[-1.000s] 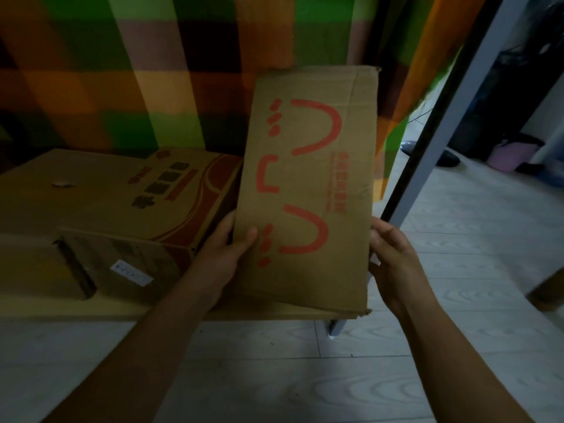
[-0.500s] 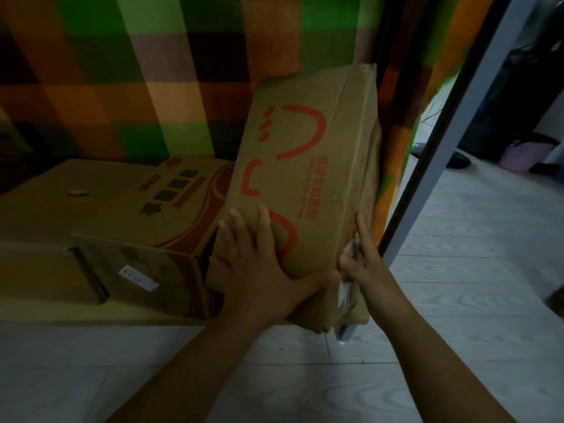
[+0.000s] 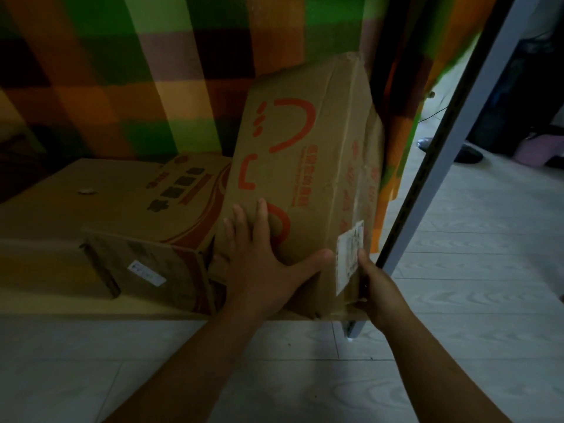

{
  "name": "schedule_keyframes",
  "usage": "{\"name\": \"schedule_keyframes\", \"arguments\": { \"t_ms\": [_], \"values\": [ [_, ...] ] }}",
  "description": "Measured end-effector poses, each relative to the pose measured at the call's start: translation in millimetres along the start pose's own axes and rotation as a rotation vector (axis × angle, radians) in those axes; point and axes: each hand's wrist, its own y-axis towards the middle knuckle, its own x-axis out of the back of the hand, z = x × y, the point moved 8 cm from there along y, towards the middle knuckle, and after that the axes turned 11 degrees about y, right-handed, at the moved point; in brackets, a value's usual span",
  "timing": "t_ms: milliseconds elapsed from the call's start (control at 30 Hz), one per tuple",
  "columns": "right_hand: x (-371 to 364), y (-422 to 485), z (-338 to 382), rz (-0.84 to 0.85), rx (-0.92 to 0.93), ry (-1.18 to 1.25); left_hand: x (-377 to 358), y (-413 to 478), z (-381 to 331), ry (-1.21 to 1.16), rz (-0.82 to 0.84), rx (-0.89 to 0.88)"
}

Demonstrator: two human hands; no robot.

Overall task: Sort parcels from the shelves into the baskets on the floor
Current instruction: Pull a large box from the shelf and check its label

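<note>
A brown cardboard parcel with red curved marks (image 3: 317,166) stands tilted on the low shelf board (image 3: 39,288), leaning against a second carton with dark print (image 3: 158,227). My left hand (image 3: 262,264) lies flat on the parcel's front face, fingers spread and thumb stretched across its lower edge. My right hand (image 3: 375,285) holds the parcel's right side, with the thumb beside a white shipping label (image 3: 349,254). No basket is in view.
A grey metal shelf post (image 3: 448,154) slants just right of the parcel. A checked green and orange cloth (image 3: 152,71) hangs behind the shelf. Pale wood-pattern floor (image 3: 473,270) lies below and to the right, with dark shoes and a pink object far right.
The parcel has been turned, so its labelled right side now faces me. My left hand went from its left edge onto the front face; my right hand slid along the right side.
</note>
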Motion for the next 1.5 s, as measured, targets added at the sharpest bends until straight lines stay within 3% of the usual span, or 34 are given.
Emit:
{"name": "schedule_keyframes", "arguments": {
  "t_ms": [167, 267, 400, 533, 933, 1133, 1500],
  "values": [
    [4, -3, 14, 0.009, 0.086, 0.132, 3, -1, -6, -0.109, 0.086, -0.082],
    [19, -15, 47, -0.053, 0.183, 0.112, 2, 5, -4, -0.3, 0.168, -0.132],
    [31, -39, 91, -0.091, 0.378, -0.026, 6, 9, 0, -0.705, 0.211, -0.033],
    [32, -55, 101, -0.114, 0.5, -0.1, -1, 18, 14, -0.872, 0.272, 0.048],
    [11, -54, 82, 0.184, 0.413, -0.122, -10, 28, 37, -0.902, 0.332, 0.012],
    [7, -59, 87, 0.201, 0.505, -0.184, -2, 24, 26, -0.971, 0.218, -0.001],
    [7, -68, 94, 0.163, 0.515, -0.241, 15, 28, 25, -0.665, 0.069, -0.088]
  ]
}}
